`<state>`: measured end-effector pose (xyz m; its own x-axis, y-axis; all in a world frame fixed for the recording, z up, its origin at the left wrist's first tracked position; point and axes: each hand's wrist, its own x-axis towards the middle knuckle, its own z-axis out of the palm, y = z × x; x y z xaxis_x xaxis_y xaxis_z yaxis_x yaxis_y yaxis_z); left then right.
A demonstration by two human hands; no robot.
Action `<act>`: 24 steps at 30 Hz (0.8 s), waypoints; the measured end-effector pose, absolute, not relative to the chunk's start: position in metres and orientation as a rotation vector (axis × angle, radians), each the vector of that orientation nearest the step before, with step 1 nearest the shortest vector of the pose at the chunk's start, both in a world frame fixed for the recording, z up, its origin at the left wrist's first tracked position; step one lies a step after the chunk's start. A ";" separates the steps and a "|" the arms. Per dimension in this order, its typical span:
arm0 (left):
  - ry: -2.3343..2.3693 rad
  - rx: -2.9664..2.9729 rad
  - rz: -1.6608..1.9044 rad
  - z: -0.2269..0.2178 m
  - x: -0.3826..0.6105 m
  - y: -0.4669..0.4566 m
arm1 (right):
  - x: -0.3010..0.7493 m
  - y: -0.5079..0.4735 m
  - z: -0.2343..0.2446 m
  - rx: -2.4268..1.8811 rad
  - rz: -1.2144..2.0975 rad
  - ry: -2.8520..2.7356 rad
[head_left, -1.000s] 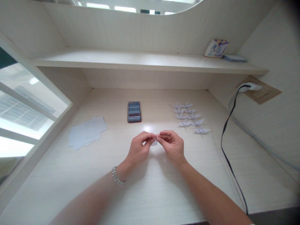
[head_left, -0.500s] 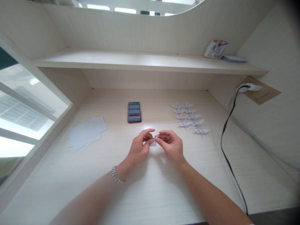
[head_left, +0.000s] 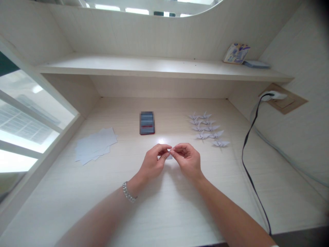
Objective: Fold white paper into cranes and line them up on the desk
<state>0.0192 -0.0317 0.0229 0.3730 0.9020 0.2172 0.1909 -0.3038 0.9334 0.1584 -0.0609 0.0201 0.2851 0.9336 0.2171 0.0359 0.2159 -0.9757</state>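
A small piece of folded white paper [head_left: 170, 157] is pinched between my two hands above the middle of the desk. My left hand [head_left: 154, 160] grips it from the left with thumb and fingertips. From the right, my right hand [head_left: 187, 158] pinches it the same way, the fingertips of both hands nearly meeting. Most of the paper is hidden behind my fingers, so its folded shape cannot be made out. Several white paper cranes [head_left: 207, 128] stand in rows to the right, beyond my right hand.
Loose white paper sheets [head_left: 96, 145] lie overlapping on the left. A phone-like object [head_left: 147, 122] with a blurred screen lies behind my hands. A black cable [head_left: 246, 164] runs from the wall socket [head_left: 290, 99] down the right side. The shelf [head_left: 128, 65] above holds a colourful packet [head_left: 236, 53].
My left fingers have closed in, with the index fingertip coming down to the paper beside my right fingertips. Less of the paper shows below them.
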 end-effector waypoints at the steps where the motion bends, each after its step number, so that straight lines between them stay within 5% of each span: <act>1: 0.974 1.773 0.979 0.024 0.019 -0.031 | 0.159 -0.061 0.020 -1.168 0.840 -1.081; 24: 0.950 1.340 0.702 0.012 0.018 -0.021 | 0.166 -0.051 0.015 -1.232 1.069 -1.022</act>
<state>0.0184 -0.0210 0.0123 0.4687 0.8684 -0.1617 0.1003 0.1295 0.9865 0.1664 -0.0512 0.0150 0.2048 0.9786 0.0196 -0.0632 0.0332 -0.9974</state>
